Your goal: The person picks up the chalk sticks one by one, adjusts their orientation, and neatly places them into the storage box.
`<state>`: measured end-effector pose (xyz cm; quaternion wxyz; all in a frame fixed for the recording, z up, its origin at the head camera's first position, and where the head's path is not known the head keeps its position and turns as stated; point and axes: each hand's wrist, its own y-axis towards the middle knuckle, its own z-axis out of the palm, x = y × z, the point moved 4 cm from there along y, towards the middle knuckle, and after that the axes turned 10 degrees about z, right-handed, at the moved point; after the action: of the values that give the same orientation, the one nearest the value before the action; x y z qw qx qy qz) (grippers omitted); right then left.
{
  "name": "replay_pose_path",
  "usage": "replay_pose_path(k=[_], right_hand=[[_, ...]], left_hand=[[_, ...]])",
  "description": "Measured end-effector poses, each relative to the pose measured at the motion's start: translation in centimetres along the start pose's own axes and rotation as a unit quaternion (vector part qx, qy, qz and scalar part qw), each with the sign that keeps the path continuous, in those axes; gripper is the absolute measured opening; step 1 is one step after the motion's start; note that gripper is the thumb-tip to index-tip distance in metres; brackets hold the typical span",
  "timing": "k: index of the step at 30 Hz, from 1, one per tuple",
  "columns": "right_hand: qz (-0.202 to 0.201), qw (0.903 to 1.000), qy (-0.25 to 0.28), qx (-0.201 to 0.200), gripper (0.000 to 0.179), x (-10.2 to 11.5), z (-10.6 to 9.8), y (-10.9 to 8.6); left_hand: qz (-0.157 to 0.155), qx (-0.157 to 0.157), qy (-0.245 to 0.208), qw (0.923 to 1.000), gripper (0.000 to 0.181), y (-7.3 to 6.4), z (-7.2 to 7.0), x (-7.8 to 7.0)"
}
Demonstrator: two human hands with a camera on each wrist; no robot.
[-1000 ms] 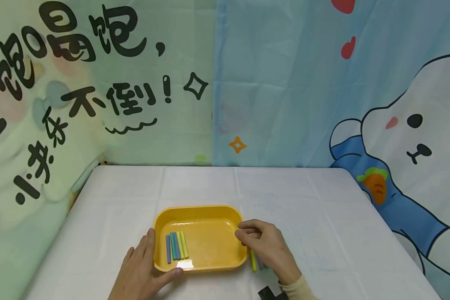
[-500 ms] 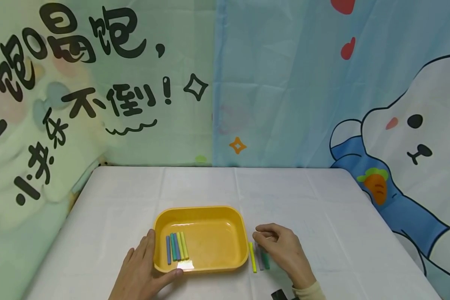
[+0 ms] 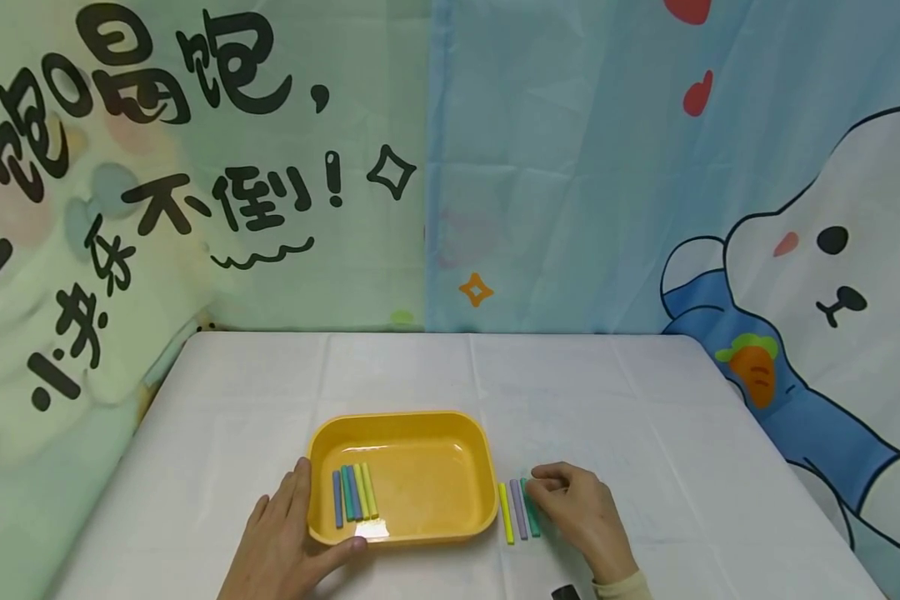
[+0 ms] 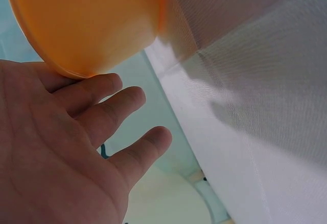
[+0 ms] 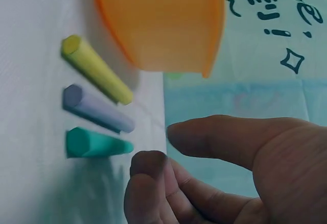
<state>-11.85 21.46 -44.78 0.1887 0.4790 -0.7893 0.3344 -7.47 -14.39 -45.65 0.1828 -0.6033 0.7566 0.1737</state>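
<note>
A yellow tray (image 3: 438, 512) sits on the white-covered table, with several blue, green and yellow chalk sticks (image 3: 371, 492) lined up in its left part. My left hand (image 3: 285, 533) rests against the tray's left side, fingers along the outer wall and thumb at the front rim. To the right of the tray lie three more sticks: a yellow one (image 5: 96, 70), a purple one (image 5: 97, 107) and a green one (image 5: 97, 143). Close by the green stick's far end is my right hand (image 3: 581, 512), its thumb and index finger apart with nothing between them.
White cloth (image 3: 607, 400) covers the table. Behind it hangs a printed curtain (image 3: 555, 208) with lettering and a cartoon animal. A small black object (image 3: 566, 592) shows at the bottom edge, by the right sleeve (image 3: 624, 587).
My right hand has moved right, from the tray's right rim to beside the green chalk stick, uncovering the loose sticks. The left hand and the tray stay in place.
</note>
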Motion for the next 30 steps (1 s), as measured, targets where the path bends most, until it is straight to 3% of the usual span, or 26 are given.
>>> replay_pose_path(k=[12, 30], right_hand=[[-0.012, 0.9987, -0.049, -0.009, 0.032, -0.9, 1.0, 0.4], [-0.021, 0.9977, -0.056, -0.032, 0.018, -0.4, 1.6, 0.5]], left_hand=[[-0.003, 0.006, -0.001, 1.0, 0.133, 0.0, 0.0, 0.0], [0.01, -0.007, 0.005, 0.9999, 0.132, 0.1, 0.1, 0.1]])
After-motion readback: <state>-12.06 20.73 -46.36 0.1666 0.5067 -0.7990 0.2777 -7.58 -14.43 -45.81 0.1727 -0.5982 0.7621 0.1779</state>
